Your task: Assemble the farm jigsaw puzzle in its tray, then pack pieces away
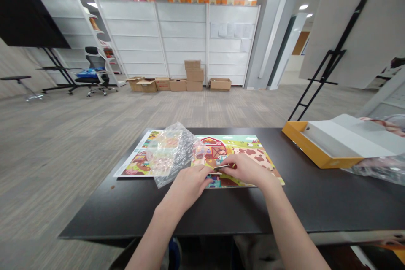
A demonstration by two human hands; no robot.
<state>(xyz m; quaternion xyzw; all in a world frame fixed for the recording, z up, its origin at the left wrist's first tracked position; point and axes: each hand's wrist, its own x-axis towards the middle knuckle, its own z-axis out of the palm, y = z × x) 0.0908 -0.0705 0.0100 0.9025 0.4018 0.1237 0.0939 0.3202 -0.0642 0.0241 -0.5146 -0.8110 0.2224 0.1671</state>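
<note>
A farm picture board (pixel 253 156) lies on the black table, printed with a red barn, a farmer and a spotted cow. Over its lower middle, my right hand (pixel 243 168) pinches a small flat piece (pixel 221 166), seen nearly edge-on and tilted. My left hand (pixel 193 181) rests at the board's lower left, fingertips close to that piece and thumb apart from the fingers. What lies under the left fingers is hidden. Crumpled clear plastic wrap (pixel 177 156) covers the board's left edge and part of a second printed farm sheet (pixel 136 164).
The black table (pixel 126 211) has its front edge near my body. An opened yellow box (pixel 319 147) with a white lid stands at the right, beside more clear plastic (pixel 376 171). Beyond are a black-legged stand (pixel 329 67), cardboard boxes (pixel 193 76) and an office chair (pixel 93 71).
</note>
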